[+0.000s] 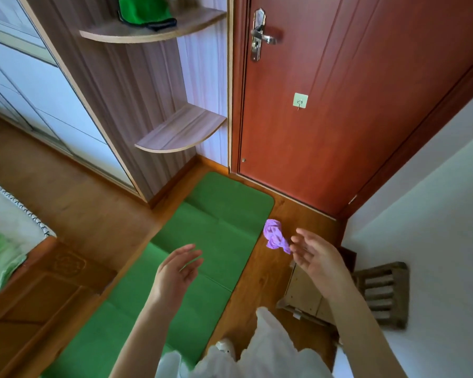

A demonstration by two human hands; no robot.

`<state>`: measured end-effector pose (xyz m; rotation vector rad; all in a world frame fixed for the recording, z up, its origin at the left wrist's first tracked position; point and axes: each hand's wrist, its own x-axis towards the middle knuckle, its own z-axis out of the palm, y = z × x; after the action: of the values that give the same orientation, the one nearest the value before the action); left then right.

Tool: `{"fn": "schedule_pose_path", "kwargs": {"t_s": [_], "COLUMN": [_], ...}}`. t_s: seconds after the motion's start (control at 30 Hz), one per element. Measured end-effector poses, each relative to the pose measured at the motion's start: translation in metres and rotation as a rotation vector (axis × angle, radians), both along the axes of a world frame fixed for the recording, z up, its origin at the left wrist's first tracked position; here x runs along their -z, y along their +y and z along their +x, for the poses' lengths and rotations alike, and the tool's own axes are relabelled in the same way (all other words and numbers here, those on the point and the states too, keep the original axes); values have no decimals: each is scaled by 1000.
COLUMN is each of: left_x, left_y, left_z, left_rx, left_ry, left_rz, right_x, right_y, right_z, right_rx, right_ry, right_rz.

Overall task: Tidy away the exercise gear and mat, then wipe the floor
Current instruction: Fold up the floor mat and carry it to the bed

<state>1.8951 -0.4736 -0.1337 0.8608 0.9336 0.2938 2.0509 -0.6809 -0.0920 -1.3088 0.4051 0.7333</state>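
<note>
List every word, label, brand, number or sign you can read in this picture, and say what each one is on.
There is no readable text in this view.
The carved emblem on the wooden bed frame is an ornament, with no letters that can be made out.
The door handle plate and the adhesive hook on the door carry no legible marking.
The green mat and purple cloth are plain.

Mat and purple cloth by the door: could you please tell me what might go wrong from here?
1. The mat lies unfolded up to the door; if the door opens inward, it could catch the mat's end.
2. The purple cloth sits loose on the floor beside the mat, near the feet, so it could be stepped on or slipped on.
3. Both hands, left and right, are open and hold nothing.
</note>
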Motion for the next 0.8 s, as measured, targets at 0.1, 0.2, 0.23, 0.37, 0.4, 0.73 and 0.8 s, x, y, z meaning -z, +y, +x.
{"fn": "schedule_pose_path", "kwargs": {"t_s": [0.1,0.2,0.23,0.37,0.4,0.73,0.8], "left_x": [6,12,14,21,22,52,74], "left_y": [0,-5,-9,-15,-11,2,-5], "left_z": [15,27,31,41,42,32,30], "left_rx": [-82,-165,-176,-181,-215,-426,-430], "left_ry": [-11,16,34,128,140,233,252], "left_rz": [-43,-76,-79,-58,-47,-11,-42], "right_x": [1,1,3,18,23,88,104], "right_y": [2,4,5,10,13,36,43], "right_z": [29,57,66,99,107,157,158], "right_rx": [25,-3,-18,-109,-129,-290,-278], "right_ry": [51,81,85,106,119,91,38], "right_rz": [-37,-48,-43,-46,-55,6,69]}}
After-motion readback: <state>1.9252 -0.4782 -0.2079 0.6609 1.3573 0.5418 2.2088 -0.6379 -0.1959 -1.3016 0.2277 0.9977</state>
